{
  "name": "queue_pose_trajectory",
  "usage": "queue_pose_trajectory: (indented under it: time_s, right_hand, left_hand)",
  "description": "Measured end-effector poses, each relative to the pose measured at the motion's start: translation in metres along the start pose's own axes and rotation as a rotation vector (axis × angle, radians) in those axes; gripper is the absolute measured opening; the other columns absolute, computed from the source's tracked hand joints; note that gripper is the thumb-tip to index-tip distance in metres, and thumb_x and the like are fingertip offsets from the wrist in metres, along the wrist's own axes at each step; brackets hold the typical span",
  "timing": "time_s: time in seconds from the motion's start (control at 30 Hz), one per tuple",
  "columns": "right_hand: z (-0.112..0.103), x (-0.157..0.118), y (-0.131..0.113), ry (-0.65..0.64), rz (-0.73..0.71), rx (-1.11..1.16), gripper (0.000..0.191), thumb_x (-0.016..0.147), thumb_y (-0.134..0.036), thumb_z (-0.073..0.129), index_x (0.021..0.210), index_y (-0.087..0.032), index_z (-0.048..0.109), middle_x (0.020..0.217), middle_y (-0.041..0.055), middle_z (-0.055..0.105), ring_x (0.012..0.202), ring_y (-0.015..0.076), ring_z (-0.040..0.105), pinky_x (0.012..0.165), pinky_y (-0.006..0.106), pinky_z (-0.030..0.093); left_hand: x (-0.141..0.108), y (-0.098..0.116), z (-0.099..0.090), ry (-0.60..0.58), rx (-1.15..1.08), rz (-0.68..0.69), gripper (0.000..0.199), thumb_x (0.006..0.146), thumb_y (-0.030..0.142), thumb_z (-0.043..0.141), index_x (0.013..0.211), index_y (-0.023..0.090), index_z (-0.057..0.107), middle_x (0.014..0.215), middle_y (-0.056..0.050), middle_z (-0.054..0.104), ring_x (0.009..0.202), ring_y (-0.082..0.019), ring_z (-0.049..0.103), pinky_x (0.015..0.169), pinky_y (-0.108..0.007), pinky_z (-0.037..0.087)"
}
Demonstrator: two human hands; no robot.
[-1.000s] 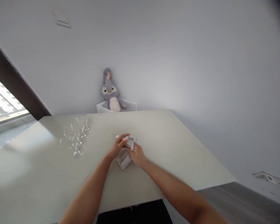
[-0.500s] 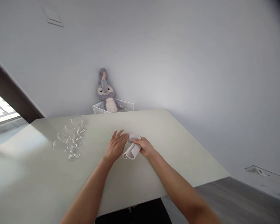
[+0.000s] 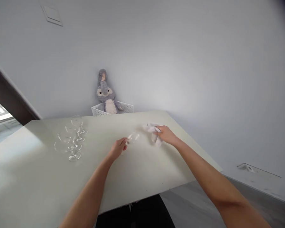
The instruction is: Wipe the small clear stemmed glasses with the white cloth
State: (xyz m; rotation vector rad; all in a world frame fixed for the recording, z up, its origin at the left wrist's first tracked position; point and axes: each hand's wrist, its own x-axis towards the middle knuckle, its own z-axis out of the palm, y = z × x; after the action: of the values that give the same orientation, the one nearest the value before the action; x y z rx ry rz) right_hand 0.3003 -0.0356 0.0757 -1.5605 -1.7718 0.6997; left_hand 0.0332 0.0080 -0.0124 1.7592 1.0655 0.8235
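Near the middle of the table, my left hand (image 3: 119, 148) is closed around the stem of a clear stemmed glass (image 3: 134, 137). The glass is tipped, its bowl pointing to the right, and its foot is mostly hidden by my fingers. My right hand (image 3: 165, 134) grips a pale cloth (image 3: 157, 139) up and to the right of the glass. Cloth and glass are apart, and part of the cloth hangs below my fingers, blurred by motion.
Several clear stemmed glasses (image 3: 74, 156) stand in a row on the left of the pale table (image 3: 47, 190). Behind the far edge, a grey plush toy (image 3: 110, 106) sits in a white basket (image 3: 127, 108) against the wall.
My right hand has moved right and away with the cloth, uncovering the glass. My left hand, spread with fingers apart before, is now closed on the glass's stem.
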Motion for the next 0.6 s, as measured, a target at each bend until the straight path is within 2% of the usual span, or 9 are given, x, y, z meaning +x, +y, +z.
queue_pose_trajectory:
  time_s: [0.07,0.1,0.13,0.2,0.3,0.37,0.43,0.5,0.6]
  right_hand:
    - [0.012,-0.010,-0.007,0.264,-0.061,-0.078,0.021,0.074,-0.029,0.048,0.084,-0.021,0.064,0.072,0.0033,0.065,0.071,0.0203,0.057,0.069,0.032,0.039]
    - [0.021,-0.015,-0.013,0.298,-0.146,-0.116,0.024,0.074,-0.033,0.051,0.091,-0.021,0.063,0.081,0.0050,0.065,0.084,0.0240,0.056,0.077,0.036,0.037]
    - [0.033,-0.020,-0.020,0.271,-0.253,-0.146,0.029,0.073,-0.037,0.054,0.097,-0.022,0.062,0.092,0.0061,0.065,0.098,0.0271,0.051,0.085,0.039,0.034]
    - [0.058,-0.027,-0.033,0.125,-0.460,-0.185,0.038,0.070,-0.042,0.060,0.103,-0.025,0.059,0.108,0.0055,0.060,0.116,0.0289,0.037,0.096,0.042,0.023]
    - [0.086,-0.022,-0.046,-0.001,-0.604,-0.201,0.028,0.074,-0.038,0.057,0.099,-0.027,0.060,0.107,0.0040,0.061,0.119,0.0263,0.035,0.100,0.044,0.015]
    - [0.092,-0.009,-0.049,0.024,-0.558,-0.198,0.017,0.076,-0.035,0.054,0.086,-0.026,0.063,0.096,0.0052,0.064,0.109,0.0257,0.044,0.097,0.043,0.021]
    - [0.086,0.009,-0.049,0.052,-0.403,-0.178,0.019,0.073,-0.037,0.055,0.063,-0.023,0.062,0.079,0.0059,0.066,0.092,0.0242,0.053,0.086,0.038,0.033]
    - [0.075,0.026,-0.047,-0.004,-0.209,-0.091,0.031,0.069,-0.041,0.058,0.047,-0.020,0.055,0.060,0.0044,0.062,0.072,0.0201,0.056,0.071,0.032,0.039]
    - [0.066,0.042,-0.041,-0.144,0.064,0.295,0.037,0.069,-0.048,0.055,0.051,-0.016,0.055,0.049,0.0024,0.057,0.054,0.0164,0.056,0.055,0.028,0.042]
  left_hand:
    - [0.002,-0.001,0.001,0.022,-0.149,-0.031,0.042,0.080,0.046,0.036,0.100,0.016,0.056,0.053,0.003,0.044,0.047,-0.010,0.038,0.049,-0.023,0.030]
    - [0.002,-0.002,0.002,0.017,-0.187,-0.035,0.041,0.079,0.046,0.037,0.099,0.016,0.056,0.054,0.003,0.045,0.048,-0.010,0.039,0.049,-0.023,0.030]
    - [0.002,-0.003,0.004,0.006,-0.195,-0.036,0.038,0.078,0.044,0.040,0.094,0.015,0.057,0.054,0.002,0.046,0.048,-0.010,0.039,0.050,-0.023,0.030]
    - [0.000,-0.005,0.009,-0.015,-0.161,-0.035,0.027,0.073,0.039,0.047,0.078,0.016,0.059,0.053,0.002,0.047,0.048,-0.011,0.039,0.050,-0.024,0.030]
    - [-0.004,-0.005,0.016,0.024,-0.028,-0.010,0.015,0.066,0.031,0.055,0.059,0.018,0.055,0.052,-0.001,0.048,0.050,-0.013,0.040,0.051,-0.026,0.029]
    - [-0.007,-0.002,0.019,0.070,0.093,0.063,0.017,0.066,0.030,0.056,0.053,0.019,0.053,0.052,-0.002,0.047,0.051,-0.015,0.042,0.053,-0.027,0.029]
    - [-0.009,0.002,0.020,0.099,0.208,0.167,0.020,0.070,0.034,0.054,0.056,0.020,0.055,0.052,-0.002,0.047,0.054,-0.016,0.044,0.056,-0.027,0.029]
    - [-0.010,0.006,0.020,0.114,0.294,0.238,0.020,0.074,0.037,0.049,0.076,0.022,0.062,0.057,-0.002,0.050,0.058,-0.017,0.046,0.059,-0.026,0.030]
    - [-0.011,0.010,0.020,0.157,0.322,0.237,0.034,0.078,0.038,0.044,0.107,0.025,0.055,0.065,-0.002,0.055,0.063,-0.017,0.049,0.062,-0.026,0.032]
